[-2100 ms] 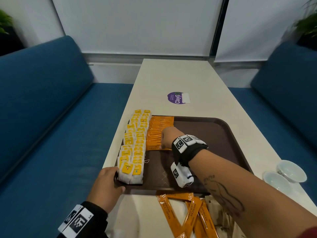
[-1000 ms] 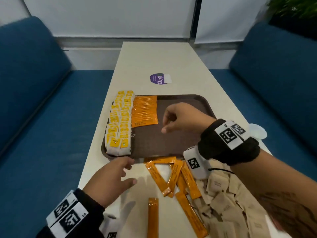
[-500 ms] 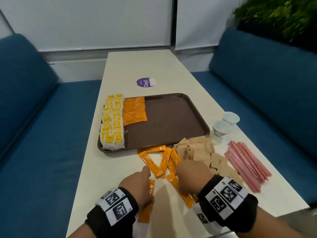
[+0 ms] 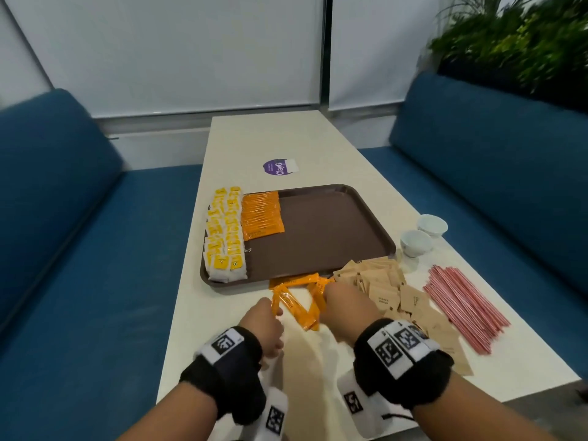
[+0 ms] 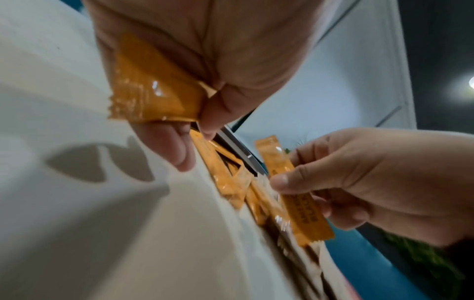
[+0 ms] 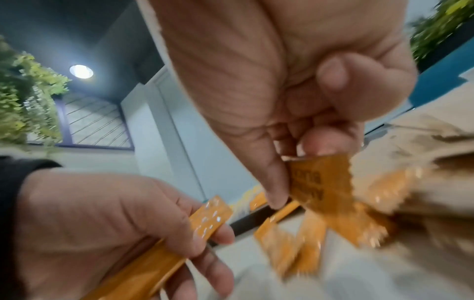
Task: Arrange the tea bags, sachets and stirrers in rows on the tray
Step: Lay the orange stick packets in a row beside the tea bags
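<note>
your left hand (image 4: pixel 265 323) and right hand (image 4: pixel 345 308) are each pinching an orange sachet (image 5: pixel 153 95) just in front of the tray (image 4: pixel 334 230). you're probably gathering loose ones to extend the orange row (image 4: pixel 262 214) on that tray.

Black wristbands (image 4: pixel 402 366), white coded tags; right cable, possibly.

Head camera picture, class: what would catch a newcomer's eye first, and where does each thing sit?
Most striking are the two hands at the table's near edge: the left hand and right hand each pinch an orange sachet from the loose orange sachets in front of the brown tray. Next, the neat yellow-tagged tea bags fill the tray's left side. The pink stirrers lie bundled on the table at right.
</note>
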A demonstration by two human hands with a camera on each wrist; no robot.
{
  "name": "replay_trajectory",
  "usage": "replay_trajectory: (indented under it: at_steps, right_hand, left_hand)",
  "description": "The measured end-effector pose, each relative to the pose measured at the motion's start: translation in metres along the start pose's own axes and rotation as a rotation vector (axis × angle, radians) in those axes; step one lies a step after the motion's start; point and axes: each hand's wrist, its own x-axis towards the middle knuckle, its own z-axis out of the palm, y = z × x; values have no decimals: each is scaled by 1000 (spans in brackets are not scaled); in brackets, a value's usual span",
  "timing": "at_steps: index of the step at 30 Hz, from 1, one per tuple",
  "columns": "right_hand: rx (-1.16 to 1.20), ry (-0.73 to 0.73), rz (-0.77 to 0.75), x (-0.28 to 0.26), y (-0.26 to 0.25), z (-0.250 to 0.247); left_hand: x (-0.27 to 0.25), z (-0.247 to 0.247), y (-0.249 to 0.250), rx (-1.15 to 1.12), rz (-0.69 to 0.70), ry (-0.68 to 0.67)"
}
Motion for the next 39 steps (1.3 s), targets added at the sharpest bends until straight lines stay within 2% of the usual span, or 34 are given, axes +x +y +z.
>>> replay_trajectory:
  at_steps: [3,9,14,17,20,23,26,31,34,39]
  right_hand:
    - [-10,84,87,16,-1,-14]
    - [-64,-58,87,27,-7,-2]
    - [-51,-63,46,33,-11,13]
    - [47,-50,71,37,-8,13]
    - [234,0,107,36,-9,19]
    - [363,44,67,32,-9,27]
    - [313,-23,67,30,-5,26]
    - [394,-77,107,28,-1,31]
    - [460,-113,76,28,-2,29]
    - [740,-78,0,22,0,30]
  left_hand:
    - [17,2,11,-55,59,43]
    - [32,15,22,35,135,30]
    - [32,23,18,81,182,-24]
    - [31,27,18,21,133,2]
    - [33,29,20,-3,109,-29]
    - [35,31,21,-31,45,-51]
    - [40,32,19,-84,4,-56]
    - [40,27,20,-73,23,-55]
    - [39,24,22,-45,5,-61]
    - [39,18,16,-131,19,-58]
